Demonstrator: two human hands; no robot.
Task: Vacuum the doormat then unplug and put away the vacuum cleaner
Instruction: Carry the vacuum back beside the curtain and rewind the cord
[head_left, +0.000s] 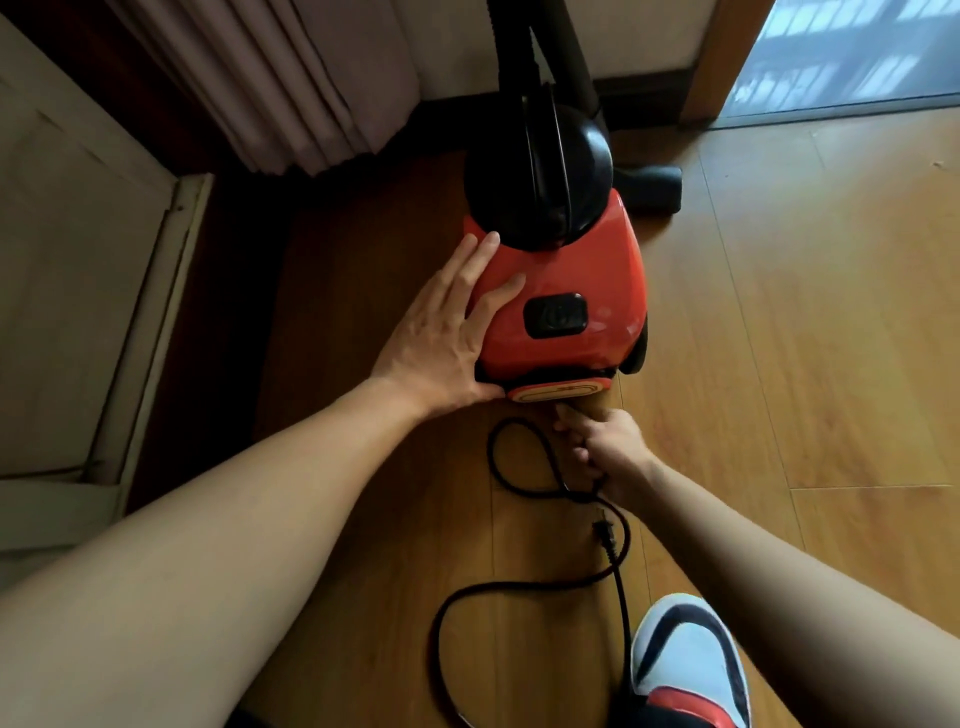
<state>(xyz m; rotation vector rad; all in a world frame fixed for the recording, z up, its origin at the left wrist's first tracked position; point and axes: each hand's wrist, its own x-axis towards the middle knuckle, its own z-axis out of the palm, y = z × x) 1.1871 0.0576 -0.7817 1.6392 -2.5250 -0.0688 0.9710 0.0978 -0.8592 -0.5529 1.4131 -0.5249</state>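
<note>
Red plastic fills the middle of your view: the vacuum (571, 280) sits on the wood floor (779, 364), black dome (535, 171) toward 12 o'clock, rear end toward you at 6. Your left hand (447, 338) lies flat against the body's 9 o'clock flank, fingers straight and spread, thumb down by the rear edge, gripping nothing. Your right hand (608, 452) is at 6 o'clock of the body, just behind the rear, fingers curled round the black cord (498, 467) (whether the fingertips touch the casing cannot be told). The hands are apart, near each other at the rear end.

From your right fist the cord loops out toward 9 o'clock and back, then trails toward you in a wider curve, passing just beside your shoe (685, 665) at 5 o'clock. The plug (605, 535) lies on the boards at 6 o'clock of your right hand, in no socket.

A black switch (556, 314) sits on top of the body near the rear. The hose (519, 62) rises from the dome past the top edge. A black nozzle (654, 187) lies on the floor at 2 o'clock of the body. A curtain (270, 83) hangs at 10 o'clock.
</note>
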